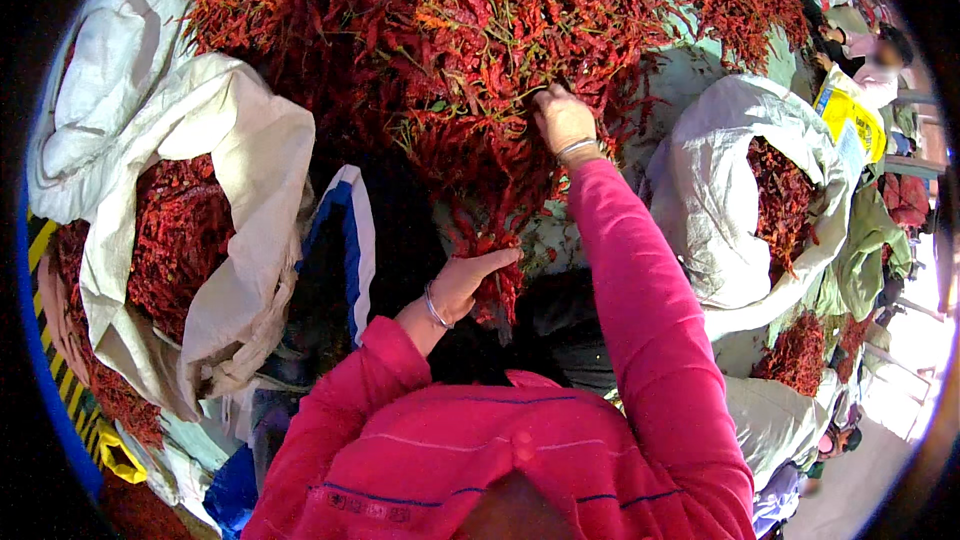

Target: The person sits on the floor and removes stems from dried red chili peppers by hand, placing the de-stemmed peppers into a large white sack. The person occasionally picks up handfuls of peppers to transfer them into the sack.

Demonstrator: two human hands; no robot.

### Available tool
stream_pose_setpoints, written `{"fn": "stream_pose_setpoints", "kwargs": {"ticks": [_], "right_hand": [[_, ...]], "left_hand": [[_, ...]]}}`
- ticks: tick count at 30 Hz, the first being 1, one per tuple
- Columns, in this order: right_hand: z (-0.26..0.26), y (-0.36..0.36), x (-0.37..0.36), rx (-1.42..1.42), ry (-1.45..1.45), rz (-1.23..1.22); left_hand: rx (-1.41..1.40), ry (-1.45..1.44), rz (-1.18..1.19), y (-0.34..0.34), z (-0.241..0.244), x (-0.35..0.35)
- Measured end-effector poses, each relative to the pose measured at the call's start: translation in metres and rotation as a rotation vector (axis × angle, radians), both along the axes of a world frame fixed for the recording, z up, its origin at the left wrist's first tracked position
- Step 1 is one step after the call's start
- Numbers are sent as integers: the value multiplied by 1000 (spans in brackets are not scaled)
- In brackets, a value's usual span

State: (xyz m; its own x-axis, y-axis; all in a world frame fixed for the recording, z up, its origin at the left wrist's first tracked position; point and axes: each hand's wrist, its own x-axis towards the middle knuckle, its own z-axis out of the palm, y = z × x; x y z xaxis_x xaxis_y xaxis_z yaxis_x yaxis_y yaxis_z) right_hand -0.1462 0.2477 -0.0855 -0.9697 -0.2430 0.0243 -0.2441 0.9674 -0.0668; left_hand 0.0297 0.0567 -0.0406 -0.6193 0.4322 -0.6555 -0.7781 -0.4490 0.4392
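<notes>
A big heap of dried red chilli peppers (pixel 480 37), some with green-brown stems, fills the top middle of the view. My right hand (pixel 564 120) reaches to the near slope of the heap, its fingers curled at the peppers; whether they pinch one is hidden. Lower down, close before my body, my left hand (pixel 469 281) holds a bunch of red chilli peppers (pixel 504 281), with the thumb across the top of it. Both wrists wear silver-coloured bangles, and the sleeves are bright pink.
At the left stands an open white woven sack (pixel 259 135) of red chillies; another white sack (pixel 705 172) with chillies stands at the right. A blue and white strap (pixel 360 240) rises near the left sack. Several people sit at the far right edge, by a yellow bag (pixel 855 116).
</notes>
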Motion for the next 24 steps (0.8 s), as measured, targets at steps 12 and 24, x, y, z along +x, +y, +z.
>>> {"fn": "stream_pose_setpoints", "kwargs": {"ticks": [12, 24], "right_hand": [[85, 4, 143, -842, 14, -139], [43, -30, 226, -1388, -282, -509]], "left_hand": [[-135, 220, 131, 3, -11, 3], [-170, 473, -255, 7, -15, 16]]}}
